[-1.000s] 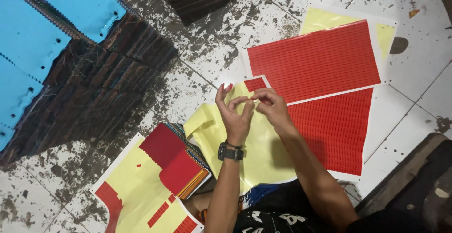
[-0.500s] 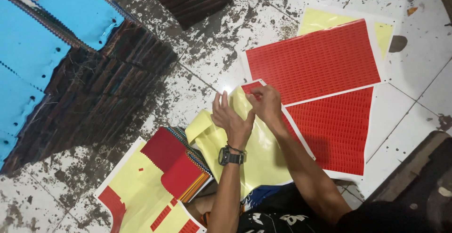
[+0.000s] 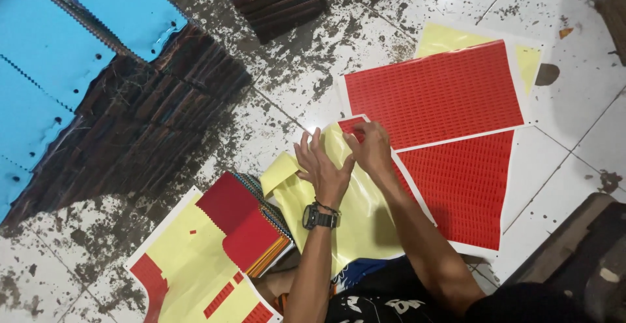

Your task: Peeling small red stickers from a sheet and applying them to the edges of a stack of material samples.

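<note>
Sticker sheet (image 3: 352, 212), yellow backing with most of its red labels already gone, lies on the floor tiles (image 3: 287, 101) right in front of the person, its far corner under both hands. Only a small red patch of labels (image 3: 351, 126) is left at that corner, touching the near-left corner of the big full red sheet (image 3: 433, 94).

Largest risk, as I judge it: the loose yellow backing is curled and folded along its left edge, so a pull at the corner could drag or crease the whole sheet rather than free one label. The floor is stained and gritty; a label's sticky side could pick up dirt if it touches down. A thin label could also tear or fold onto itself between the fingertips.

A second red sheet (image 3: 466, 189) lies to the right, beside the right forearm, and could be shifted by it. A stack of red-topped fabric swatches (image 3: 244, 222) sits by the left elbow on another partly stripped sheet (image 3: 189, 264).

The left hand (image 3: 323, 166), watch (image 3: 319, 216) on its wrist, is spread with fingers fairly wide, palm down on the backing. The right hand (image 3: 372, 147) is curled, fingertips drawn narrow at the red patch; whether they actually pinch a label I cannot tell.
</note>
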